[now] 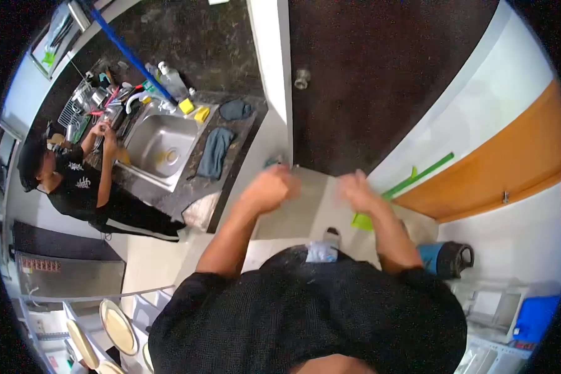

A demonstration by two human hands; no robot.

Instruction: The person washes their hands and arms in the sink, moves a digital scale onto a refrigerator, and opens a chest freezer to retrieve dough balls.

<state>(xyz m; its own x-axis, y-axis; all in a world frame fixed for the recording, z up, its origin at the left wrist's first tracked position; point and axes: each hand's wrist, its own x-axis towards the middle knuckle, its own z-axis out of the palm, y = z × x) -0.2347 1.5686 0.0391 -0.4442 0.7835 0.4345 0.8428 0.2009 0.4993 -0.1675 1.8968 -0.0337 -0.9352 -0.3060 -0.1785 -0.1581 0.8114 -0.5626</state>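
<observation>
My left hand is raised in front of my body, its fingers curled but smeared by motion. My right hand is up at about the same height, a short gap away, with its fingers also blurred. I cannot make out anything held in either one. Behind my right wrist, a green stick slants along the wall, and a lime-green piece shows below the hand. A crumpled pale-blue item sits at the front of my black shirt.
At left, a person in black stands by a steel sink, hands together near the dishes. Dark cloths lie on the counter. A dark door is ahead. A blue-and-black bottle-like object stands right; a plate rack is lower left.
</observation>
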